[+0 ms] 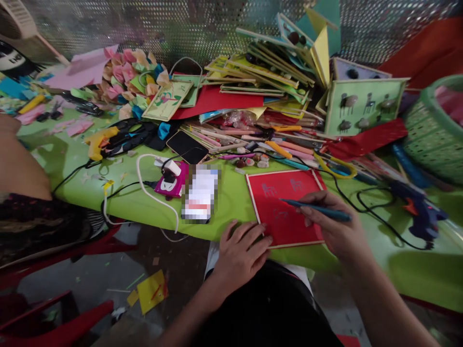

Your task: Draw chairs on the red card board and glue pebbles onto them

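A bright green surface (231, 202) runs across my view, backed by a perforated metal screen and crowded at the far side with craft clutter. Nearest me on it lies a red card (285, 226) with a pale wooden-looking border, its near edge close to the surface's front edge. Faint chair-like drawings show on its upper half.

My right hand (334, 226) is closed around a teal pen (318, 208), held nearly level, its tip touching the card near the middle. My left hand (240, 250) lies flat with the fingers spread loosely, holding nothing; its fingertips press on the card's lower left corner.

Beyond the card, a heap of coloured pencils and sticks (253, 140) lies next to a black phone (187, 147). To the left sit a magenta power strip (173, 182) with a white plug and cord, and a yellow glue gun (97, 142). A blue glue gun (421, 212) rests at the right, its black cable looping toward the card. A green board with small stones (363, 103) leans against stacked cards, and a green basket (434, 130) stands at the far right. Another person's arm (20, 164) shows at the left edge.
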Motion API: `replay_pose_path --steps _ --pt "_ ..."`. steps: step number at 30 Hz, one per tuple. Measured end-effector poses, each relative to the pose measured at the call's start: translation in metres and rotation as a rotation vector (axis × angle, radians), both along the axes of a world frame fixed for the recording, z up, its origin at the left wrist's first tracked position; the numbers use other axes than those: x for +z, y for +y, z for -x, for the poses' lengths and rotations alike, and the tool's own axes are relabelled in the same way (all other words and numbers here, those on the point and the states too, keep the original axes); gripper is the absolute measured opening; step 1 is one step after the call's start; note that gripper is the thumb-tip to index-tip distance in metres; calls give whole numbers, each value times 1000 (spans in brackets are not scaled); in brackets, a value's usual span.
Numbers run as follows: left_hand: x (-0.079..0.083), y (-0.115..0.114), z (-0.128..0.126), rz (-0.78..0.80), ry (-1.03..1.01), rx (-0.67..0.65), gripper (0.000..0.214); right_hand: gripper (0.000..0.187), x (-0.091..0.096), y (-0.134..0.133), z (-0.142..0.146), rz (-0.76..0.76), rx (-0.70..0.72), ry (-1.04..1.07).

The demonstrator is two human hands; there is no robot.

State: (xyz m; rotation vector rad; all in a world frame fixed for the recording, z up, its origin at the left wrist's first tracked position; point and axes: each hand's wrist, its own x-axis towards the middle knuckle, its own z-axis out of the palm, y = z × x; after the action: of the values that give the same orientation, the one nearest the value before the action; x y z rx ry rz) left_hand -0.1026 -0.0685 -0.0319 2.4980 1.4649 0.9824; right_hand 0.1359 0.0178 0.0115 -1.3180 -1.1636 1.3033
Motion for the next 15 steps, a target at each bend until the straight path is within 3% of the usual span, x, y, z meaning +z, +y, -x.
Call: replay_pose_path --steps 6,15 --pt "1 1 0 -5 -31 -4 24 22 -8 7 -5 -3 128 -97" --pt "2 0 0 10 -14 -7 25 30 -4 5 0 -6 124 -276"
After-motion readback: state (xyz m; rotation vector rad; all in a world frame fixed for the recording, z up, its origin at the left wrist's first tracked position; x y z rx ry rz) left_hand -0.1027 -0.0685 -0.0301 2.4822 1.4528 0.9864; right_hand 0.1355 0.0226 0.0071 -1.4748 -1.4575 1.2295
